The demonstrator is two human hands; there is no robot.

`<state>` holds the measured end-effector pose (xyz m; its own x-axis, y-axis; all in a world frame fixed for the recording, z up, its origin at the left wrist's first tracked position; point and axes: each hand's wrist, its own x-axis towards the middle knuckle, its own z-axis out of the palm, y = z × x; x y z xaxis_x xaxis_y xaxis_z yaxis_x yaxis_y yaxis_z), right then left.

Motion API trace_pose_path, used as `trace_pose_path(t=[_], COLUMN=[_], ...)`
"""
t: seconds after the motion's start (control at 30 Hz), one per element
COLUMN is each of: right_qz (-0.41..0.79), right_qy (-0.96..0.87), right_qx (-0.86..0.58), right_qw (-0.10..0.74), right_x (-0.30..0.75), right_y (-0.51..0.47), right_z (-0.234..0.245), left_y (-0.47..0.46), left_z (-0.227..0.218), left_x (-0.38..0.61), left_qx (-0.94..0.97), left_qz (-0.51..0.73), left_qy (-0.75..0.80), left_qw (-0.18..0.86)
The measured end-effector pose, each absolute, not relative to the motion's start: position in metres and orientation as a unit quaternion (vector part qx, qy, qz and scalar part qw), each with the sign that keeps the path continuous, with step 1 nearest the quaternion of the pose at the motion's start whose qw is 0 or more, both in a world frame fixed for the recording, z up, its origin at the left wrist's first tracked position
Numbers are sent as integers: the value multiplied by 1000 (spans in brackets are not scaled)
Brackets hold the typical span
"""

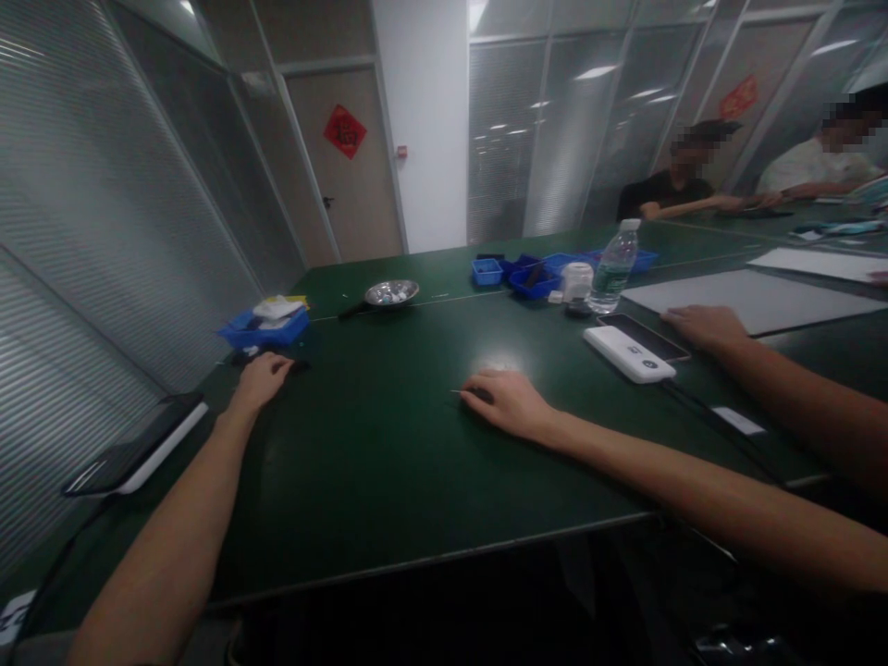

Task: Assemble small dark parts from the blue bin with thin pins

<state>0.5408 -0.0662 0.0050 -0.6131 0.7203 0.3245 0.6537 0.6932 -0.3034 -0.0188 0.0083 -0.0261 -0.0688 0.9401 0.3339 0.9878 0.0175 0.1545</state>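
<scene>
My left hand [261, 380] reaches far out on the dark green table [388, 462], just in front of a blue bin [267, 327]. Its fingers are curled over a small dark object [300, 367] that I cannot make out. My right hand [510, 403] lies palm down near the table's middle. Its fingers are closed on a small dark tool [474, 394] with a thin tip that points left.
A dark phone [131, 453] lies at the left edge. A metal bowl [392, 293], several blue bins [528, 274], a white jar [577, 281] and a water bottle [614, 266] stand farther back. A co-worker's hand [702, 325] rests beside a white power bank [628, 354] and a grey mat [753, 298].
</scene>
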Motion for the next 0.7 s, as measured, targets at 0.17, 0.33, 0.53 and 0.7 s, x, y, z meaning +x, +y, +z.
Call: trace_pose_path(t=[0.17, 0.33, 0.53, 0.7], right_qz=[86, 84, 80, 84], right_qy=[-894, -895, -896, -898], right_qx=[-385, -383, -383, -376], right_qw=[214, 212, 211, 214], right_x=[541, 541, 541, 542], right_y=[-68, -67, -65, -64], right_z=[6, 4, 3, 2], left_y=[10, 12, 1, -8], left_z=[-27, -27, -21, -16], left_x=[-21, -19, -6, -6], left_qx=[-685, -681, -627, -565], left_qz=[-198, -203, -278, -347], left_qy=[-699, -700, -727, -748], left_qw=[55, 64, 41, 4])
